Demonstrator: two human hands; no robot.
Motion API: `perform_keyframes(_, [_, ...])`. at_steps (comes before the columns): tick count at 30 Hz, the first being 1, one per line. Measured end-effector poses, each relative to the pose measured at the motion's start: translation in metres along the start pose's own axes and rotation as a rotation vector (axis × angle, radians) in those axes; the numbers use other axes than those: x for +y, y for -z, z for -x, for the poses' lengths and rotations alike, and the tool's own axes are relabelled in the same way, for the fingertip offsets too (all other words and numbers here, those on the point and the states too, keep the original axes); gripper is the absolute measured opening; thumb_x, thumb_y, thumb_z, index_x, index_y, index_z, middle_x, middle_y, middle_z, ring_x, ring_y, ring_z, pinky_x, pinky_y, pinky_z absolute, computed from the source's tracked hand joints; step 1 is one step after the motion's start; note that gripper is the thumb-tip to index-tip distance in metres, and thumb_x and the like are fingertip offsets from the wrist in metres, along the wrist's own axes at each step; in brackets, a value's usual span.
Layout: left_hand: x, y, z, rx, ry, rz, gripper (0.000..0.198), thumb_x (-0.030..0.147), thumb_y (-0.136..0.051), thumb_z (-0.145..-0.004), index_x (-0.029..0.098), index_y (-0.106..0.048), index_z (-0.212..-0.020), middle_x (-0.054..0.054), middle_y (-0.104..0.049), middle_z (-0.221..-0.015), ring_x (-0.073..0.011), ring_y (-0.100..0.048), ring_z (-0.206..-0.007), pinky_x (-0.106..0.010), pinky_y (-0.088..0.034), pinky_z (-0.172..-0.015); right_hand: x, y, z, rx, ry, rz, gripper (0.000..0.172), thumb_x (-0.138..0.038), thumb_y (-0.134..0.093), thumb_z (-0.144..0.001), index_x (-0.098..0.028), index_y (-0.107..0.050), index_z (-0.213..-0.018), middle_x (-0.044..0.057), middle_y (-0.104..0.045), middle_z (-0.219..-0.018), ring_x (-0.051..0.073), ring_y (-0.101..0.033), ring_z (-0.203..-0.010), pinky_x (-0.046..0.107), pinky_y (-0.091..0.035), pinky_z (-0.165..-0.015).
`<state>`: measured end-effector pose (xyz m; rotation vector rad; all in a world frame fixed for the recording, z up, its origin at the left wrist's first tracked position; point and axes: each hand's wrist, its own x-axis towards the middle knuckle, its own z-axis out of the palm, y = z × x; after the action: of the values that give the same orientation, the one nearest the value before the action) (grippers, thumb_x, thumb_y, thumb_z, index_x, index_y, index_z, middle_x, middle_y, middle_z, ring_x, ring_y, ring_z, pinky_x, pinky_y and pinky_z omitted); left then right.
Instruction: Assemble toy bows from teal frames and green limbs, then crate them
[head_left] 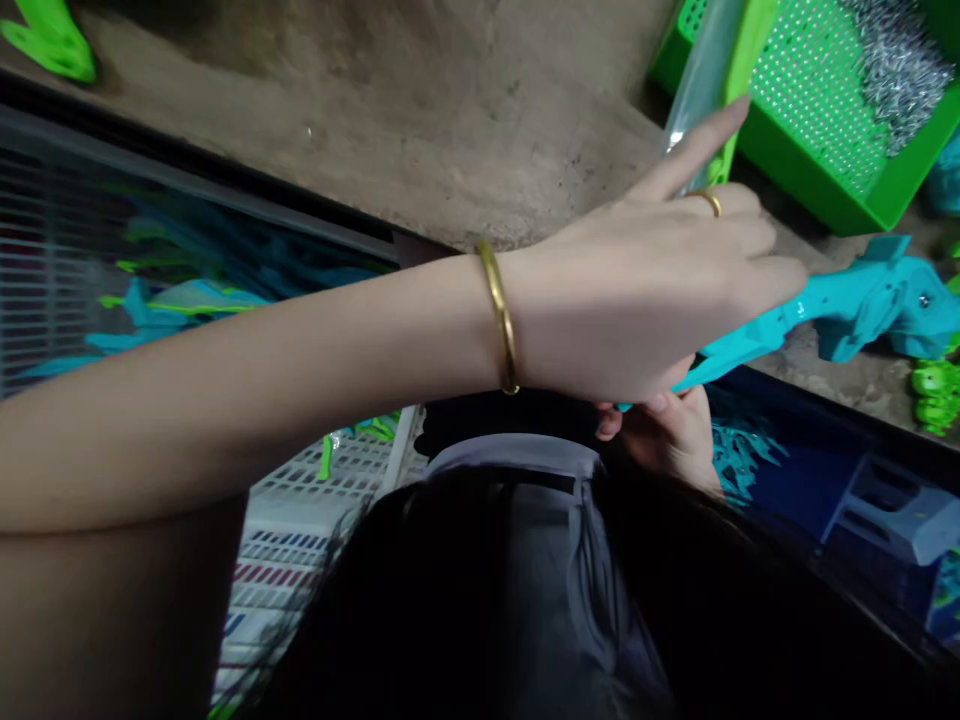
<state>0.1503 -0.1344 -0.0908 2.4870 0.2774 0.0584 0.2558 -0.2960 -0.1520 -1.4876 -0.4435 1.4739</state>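
My left hand (675,270), with a gold ring and a gold bangle, reaches across from the left, its back turned up. Its lower fingers close around a turquoise plastic toy part (862,305), whose far end looks like an animal's head. The little finger stretches over a green and clear plastic piece (739,70); whether it joins the turquoise part is hidden. Below, my right hand (675,430) pinches the near end of the turquoise part, partly covered by my left hand. What lies under the left palm does not show.
A green basket (817,185) holds many small silvery metal pieces (900,60). A green plastic part (52,45) lies on the worktop (375,110) at upper left. Small green pieces (937,395) sit far right. Below the edge are white crates (300,545) and a blue bin (795,470) with turquoise parts.
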Motion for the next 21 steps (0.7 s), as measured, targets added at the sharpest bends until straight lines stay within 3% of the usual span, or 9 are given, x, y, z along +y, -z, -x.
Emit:
perform_keyframes(3, [-0.002,0.000,-0.017,-0.087,-0.010,-0.033,0.036,0.015,-0.049,-0.082,0.020,-0.060,-0.116,-0.002,-0.062,-0.109,-0.0230,-0.054,-0.118,-0.046,-0.018,-0.118,0.008,-0.007,-0.008,-0.041,-0.009,-0.087,0.026,-0.046,-0.076,-0.068,-0.022,-0.066,-0.065,0.000,-0.065,-0.054,0.014,-0.059,-0.047,0.030,-0.056,-0.050])
perform_keyframes(6, [-0.003,-0.005,-0.042,-0.079,0.137,-0.003,0.035,0.031,-0.049,-0.090,0.018,-0.056,-0.122,-0.007,-0.063,-0.112,-0.0259,-0.058,-0.112,-0.044,-0.034,-0.109,0.013,-0.022,-0.022,-0.096,-0.062,-0.200,0.033,-0.049,-0.075,-0.068,-0.018,-0.068,-0.072,0.004,-0.072,-0.070,0.013,-0.063,-0.050,0.028,-0.057,-0.052])
perform_keyframes(9, [0.000,-0.020,-0.073,-0.078,0.221,-0.109,0.058,0.049,-0.057,-0.087,0.012,-0.049,-0.130,-0.016,-0.058,-0.119,-0.0323,-0.057,-0.112,-0.042,-0.044,-0.096,0.015,-0.045,-0.040,-0.112,-0.090,-0.298,0.044,-0.055,-0.077,-0.061,-0.015,-0.066,-0.073,0.004,-0.070,-0.066,0.015,-0.066,-0.054,0.029,-0.058,-0.056])
perform_keyframes(11, [0.003,-0.032,-0.089,-0.121,0.233,-0.234,0.070,0.049,-0.061,-0.086,0.009,-0.038,-0.139,-0.020,-0.055,-0.122,-0.0340,-0.055,-0.113,-0.041,-0.046,-0.091,0.015,-0.061,-0.051,-0.062,-0.077,-0.364,0.048,-0.054,-0.081,-0.054,-0.016,-0.064,-0.079,0.001,-0.067,-0.060,0.015,-0.064,-0.052,0.029,-0.058,-0.057])
perform_keyframes(14, [0.004,-0.043,-0.100,-0.195,0.259,-0.405,0.063,0.038,-0.047,-0.095,0.010,-0.026,-0.147,-0.019,-0.055,-0.117,-0.0316,-0.057,-0.110,-0.037,-0.048,-0.085,0.015,-0.073,-0.058,-0.067,-0.072,-0.446,0.052,-0.051,-0.082,-0.053,-0.019,-0.062,-0.089,-0.003,-0.065,-0.061,0.015,-0.063,-0.051,0.028,-0.057,-0.056])
perform_keyframes(16, [-0.002,-0.042,-0.100,-0.220,0.234,-0.470,0.056,0.036,-0.038,-0.099,0.014,-0.024,-0.148,-0.016,-0.056,-0.112,-0.0293,-0.059,-0.105,-0.037,-0.048,-0.083,0.010,-0.062,-0.055,-0.227,-0.148,-0.392,0.049,-0.055,-0.079,-0.055,-0.018,-0.061,-0.082,-0.003,-0.065,-0.061,0.013,-0.062,-0.051,0.026,-0.054,-0.052])
perform_keyframes(18, [-0.012,-0.037,-0.096,-0.222,0.184,-0.511,0.054,0.037,-0.035,-0.099,0.016,-0.025,-0.148,-0.014,-0.056,-0.109,-0.0280,-0.060,-0.100,-0.037,-0.049,-0.082,-0.006,-0.030,-0.043,-0.391,-0.204,-0.217,0.047,-0.058,-0.076,-0.059,-0.016,-0.060,-0.074,-0.001,-0.064,-0.061,0.011,-0.061,-0.051,0.022,-0.050,-0.048])
perform_keyframes(19, [-0.017,-0.034,-0.094,-0.227,0.160,-0.517,0.054,0.038,-0.035,-0.099,0.017,-0.026,-0.148,-0.014,-0.055,-0.108,-0.0274,-0.060,-0.098,-0.036,-0.049,-0.081,-0.019,-0.006,-0.034,-0.410,-0.183,-0.115,0.044,-0.055,-0.075,-0.062,-0.016,-0.061,-0.077,-0.001,-0.066,-0.064,0.010,-0.061,-0.051,0.020,-0.048,-0.047])
perform_keyframes(21, [-0.027,-0.030,-0.088,-0.243,0.118,-0.513,0.052,0.038,-0.034,-0.099,0.017,-0.029,-0.146,-0.012,-0.056,-0.104,-0.0264,-0.061,-0.094,-0.036,-0.049,-0.080,-0.055,0.053,-0.017,-0.329,-0.048,0.112,0.034,-0.046,-0.070,-0.073,-0.017,-0.065,-0.090,0.001,-0.070,-0.074,0.009,-0.063,-0.057,0.019,-0.049,-0.052])
